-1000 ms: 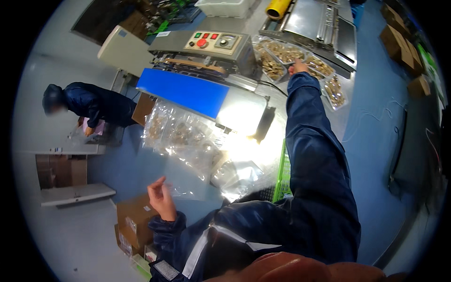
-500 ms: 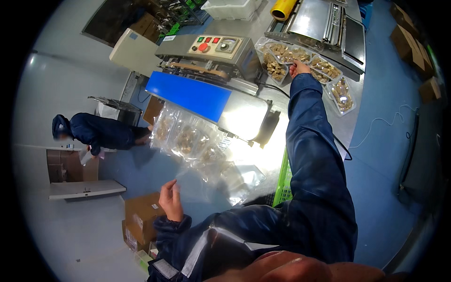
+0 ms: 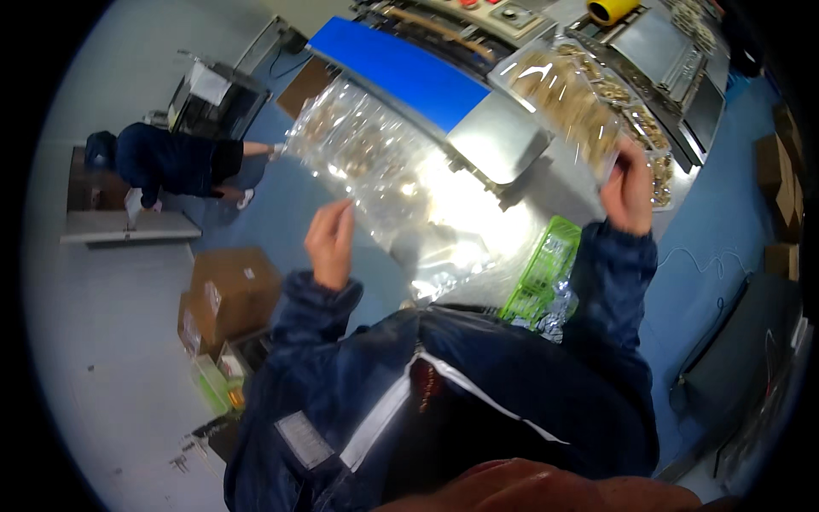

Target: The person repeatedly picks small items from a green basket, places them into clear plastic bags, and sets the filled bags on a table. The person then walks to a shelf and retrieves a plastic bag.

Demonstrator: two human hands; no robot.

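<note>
Step in hand looks like single-tray handling: one clear tray of brown dried pieces (image 3: 524, 101) is up in the right hand (image 3: 630, 196), over the steel table (image 3: 546, 193), between the metal end plate (image 3: 499, 136) of the belt machine and the row of trays (image 3: 663, 203) along the surface's right edge. Kind of food: can't tell, motion blur.

Next move would call for a level, steady tray; only its near end is gripped, so the far end could dip and the pieces slide. A second hand under it would help.

Right hand: grasping, fingers and thumb on the tray's near right end, wrist bent up, forearm coming in on the right side past the green basket (image 3: 553, 243). Tray's tilt not clear.

Left hand: raised in front of the body, fingers half curled, thumb and index close together, just beside the clear plastic bags (image 3: 358, 154) that overhang the surface's left edge below the blue belt (image 3: 401, 72). Can't tell whether it pinches thin film or nothing.
</note>
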